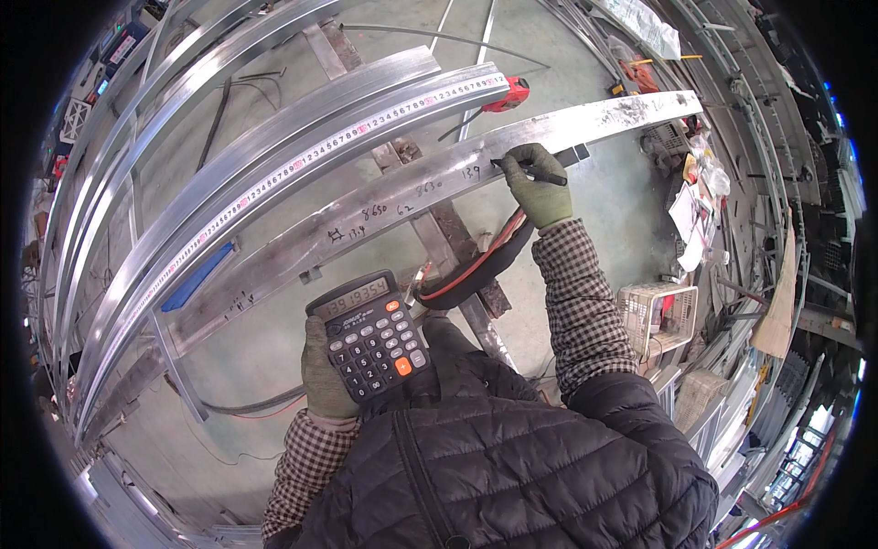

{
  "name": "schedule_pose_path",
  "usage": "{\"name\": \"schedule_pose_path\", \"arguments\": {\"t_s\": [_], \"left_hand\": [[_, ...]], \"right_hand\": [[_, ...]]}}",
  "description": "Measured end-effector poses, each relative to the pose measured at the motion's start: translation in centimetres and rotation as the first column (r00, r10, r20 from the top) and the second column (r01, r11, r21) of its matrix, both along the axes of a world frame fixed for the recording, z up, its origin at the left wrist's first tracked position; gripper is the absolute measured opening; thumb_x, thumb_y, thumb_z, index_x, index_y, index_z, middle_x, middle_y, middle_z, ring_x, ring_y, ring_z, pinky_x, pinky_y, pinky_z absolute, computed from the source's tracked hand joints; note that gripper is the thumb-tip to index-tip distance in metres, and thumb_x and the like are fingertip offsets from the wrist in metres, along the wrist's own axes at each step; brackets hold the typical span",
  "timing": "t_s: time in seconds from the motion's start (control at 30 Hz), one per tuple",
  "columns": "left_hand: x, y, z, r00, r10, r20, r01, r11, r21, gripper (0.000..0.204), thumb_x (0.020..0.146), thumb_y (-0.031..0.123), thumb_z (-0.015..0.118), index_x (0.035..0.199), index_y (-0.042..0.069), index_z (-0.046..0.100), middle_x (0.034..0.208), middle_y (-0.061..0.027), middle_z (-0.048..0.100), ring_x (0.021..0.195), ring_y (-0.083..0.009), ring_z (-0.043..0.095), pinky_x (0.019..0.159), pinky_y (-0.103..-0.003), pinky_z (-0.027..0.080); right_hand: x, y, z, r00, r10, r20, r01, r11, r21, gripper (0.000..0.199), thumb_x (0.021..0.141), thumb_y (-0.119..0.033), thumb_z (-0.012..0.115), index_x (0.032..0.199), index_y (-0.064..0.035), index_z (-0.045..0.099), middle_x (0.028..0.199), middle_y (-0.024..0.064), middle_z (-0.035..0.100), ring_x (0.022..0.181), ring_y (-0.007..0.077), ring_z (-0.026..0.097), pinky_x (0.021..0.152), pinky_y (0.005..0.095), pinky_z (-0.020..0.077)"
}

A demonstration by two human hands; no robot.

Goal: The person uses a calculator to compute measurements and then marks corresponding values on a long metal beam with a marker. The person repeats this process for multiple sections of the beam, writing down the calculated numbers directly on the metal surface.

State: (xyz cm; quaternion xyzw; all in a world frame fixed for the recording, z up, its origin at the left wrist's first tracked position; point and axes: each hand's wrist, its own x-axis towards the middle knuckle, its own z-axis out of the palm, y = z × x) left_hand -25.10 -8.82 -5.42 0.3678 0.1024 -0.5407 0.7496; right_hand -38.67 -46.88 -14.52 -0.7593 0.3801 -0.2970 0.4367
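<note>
My left hand (pixel 326 373), in a green glove, grips a black calculator (pixel 370 334) with its lit display and keys facing up. Gloved in green as well, my right hand (pixel 540 183) closes round a black marker (pixel 547 174), whose tip meets a flat metal bar (pixel 439 174). Handwritten figures in black run along that bar, left of the marker tip. Beyond the bar lies a long metal profile with a tape measure (pixel 334 146) stretched along it. The tape's red case (pixel 517 94) sits at the profile's right end.
Long shiny metal profiles (pixel 219 55) curve across the left and back. Metal supports (pixel 448 238) cross beneath the bar, and a black strap with red edging (pixel 485 274) hangs near them. A white plastic basket (pixel 657 316) stands at the right, with papers and scrap (pixel 690 224) beyond it.
</note>
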Motion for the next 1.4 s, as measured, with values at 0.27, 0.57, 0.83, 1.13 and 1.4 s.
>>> {"name": "schedule_pose_path", "arguments": {"t_s": [0.27, 0.57, 0.83, 1.13, 1.4], "left_hand": [[0.4, -0.4, 0.1, 0.999, -0.006, 0.033, 0.005, 1.0, 0.026, 0.08, 0.113, 0.063, 0.053, 0.157, -0.004, 0.052, 0.144, -0.025, 0.07, 0.124, -0.0352, 0.075, 0.104, -0.049, 0.066], [1.0, -1.2, 0.0, 0.998, -0.042, 0.042, 0.043, 0.999, -0.019, 0.085, 0.112, 0.066, 0.05, 0.157, -0.006, 0.051, 0.146, -0.0266, 0.068, 0.126, -0.037, 0.074, 0.105, -0.05, 0.065], [1.7, -1.6, -0.5, 0.997, -0.07, 0.011, 0.07, 0.996, -0.06, 0.087, 0.112, 0.068, 0.049, 0.157, -0.006, 0.05, 0.146, -0.0286, 0.067, 0.127, -0.0397, 0.074, 0.106, -0.053, 0.065], [2.9, -1.8, 0.4, 0.998, -0.058, 0.006, 0.058, 0.995, -0.075, 0.084, 0.114, 0.065, 0.047, 0.158, -0.006, 0.049, 0.145, -0.0291, 0.068, 0.126, -0.0404, 0.074, 0.105, -0.052, 0.065], [5.7, -1.6, 0.1, 0.994, -0.098, 0.039, 0.101, 0.99, -0.099, 0.069, 0.118, 0.055, 0.046, 0.154, -0.004, 0.054, 0.142, -0.0251, 0.07, 0.123, -0.0349, 0.076, 0.103, -0.048, 0.067]], "right_hand": [[-0.3, -0.4, 0.5, 0.993, -0.036, -0.11, 0.03, 0.998, -0.057, 0.011, 0.101, -0.013, 0.078, 0.105, -0.0034, 0.075, 0.099, 0.0073, 0.08, 0.092, 0.0158, 0.074, 0.085, 0.0338, 0.0594], [0.0, -0.7, 0.7, 0.998, -0.04, -0.044, 0.042, 0.998, 0.049, 0.013, 0.104, -0.015, 0.078, 0.108, -0.0023, 0.074, 0.1, 0.0076, 0.08, 0.092, 0.0144, 0.074, 0.085, 0.0315, 0.0591], [0.7, -0.4, 0.1, 0.998, -0.037, -0.056, 0.04, 0.998, 0.048, 0.014, 0.1, -0.015, 0.08, 0.105, -0.0033, 0.075, 0.096, 0.0073, 0.081, 0.091, 0.0148, 0.077, 0.083, 0.0318, 0.0608], [-2.7, 1.9, 0.1, 0.975, -0.196, 0.107, 0.159, 0.945, 0.286, 0.018, 0.104, -0.016, 0.078, 0.108, -0.0004, 0.071, 0.093, 0.0058, 0.076, 0.083, 0.0129, 0.069, 0.075, 0.0292, 0.0572], [-6.9, 9.7, -0.1, 0.954, -0.299, 0.008, 0.282, 0.907, 0.312, 0.015, 0.106, -0.017, 0.077, 0.107, -0.0038, 0.07, 0.094, 0.0032, 0.074, 0.084, 0.0097, 0.067, 0.075, 0.0277, 0.0556]]}}
